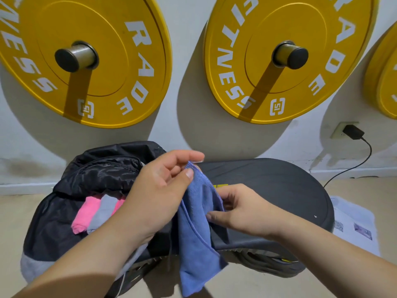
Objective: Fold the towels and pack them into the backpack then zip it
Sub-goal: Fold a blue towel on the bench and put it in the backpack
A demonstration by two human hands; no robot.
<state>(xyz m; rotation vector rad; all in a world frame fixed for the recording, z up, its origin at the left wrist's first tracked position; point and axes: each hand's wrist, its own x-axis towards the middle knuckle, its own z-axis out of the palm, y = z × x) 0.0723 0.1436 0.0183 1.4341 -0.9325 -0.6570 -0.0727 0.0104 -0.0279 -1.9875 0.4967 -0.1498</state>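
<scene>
Above the near left edge of the dark padded oval bench (279,190), the left hand (159,190) pinches the top corner of a blue-violet microfibre towel (197,239) between thumb and fingers, letting it hang long so gravity straightens it for folding. The right hand (240,209) nips its side edge with narrowly parted fingers, probably seeking a second corner. At the bench's left end, the black nylon backpack (90,181) gapes open, folded pink and grey towels (96,211) already inside.
</scene>
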